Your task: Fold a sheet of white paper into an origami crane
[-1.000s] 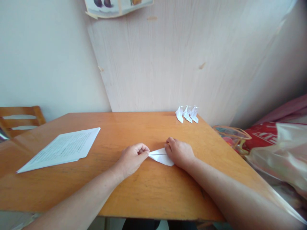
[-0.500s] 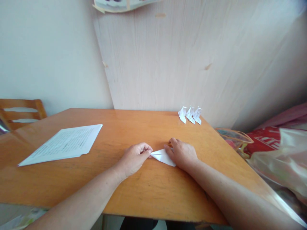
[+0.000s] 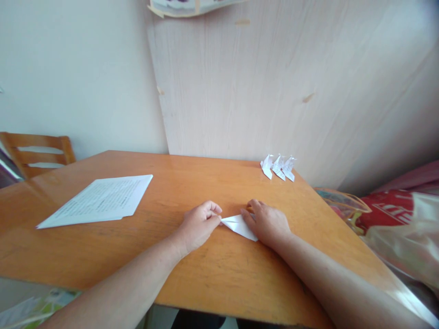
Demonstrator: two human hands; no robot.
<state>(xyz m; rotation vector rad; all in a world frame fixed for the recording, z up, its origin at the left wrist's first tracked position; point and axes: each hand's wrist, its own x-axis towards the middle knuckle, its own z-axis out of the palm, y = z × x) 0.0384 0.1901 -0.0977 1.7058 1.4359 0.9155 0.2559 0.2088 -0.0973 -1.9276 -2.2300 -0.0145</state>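
A folded white paper with a pointed left end and a crease along its middle lies on the wooden table between my hands. My left hand pinches the pointed tip between thumb and forefinger. Over the wider right end rests my right hand, its thumb on top and its fingers curled around the far side. The palm hides that end of the paper. Both forearms reach in from the near edge.
A stack of printed sheets lies on the table at the left. Three folded paper figures stand by the far right corner. A wooden chair is at far left; bags sit beyond the right edge.
The whole view has shifted slightly, so things appear a little further right. My hands keep nearly the same hold on the folded paper.
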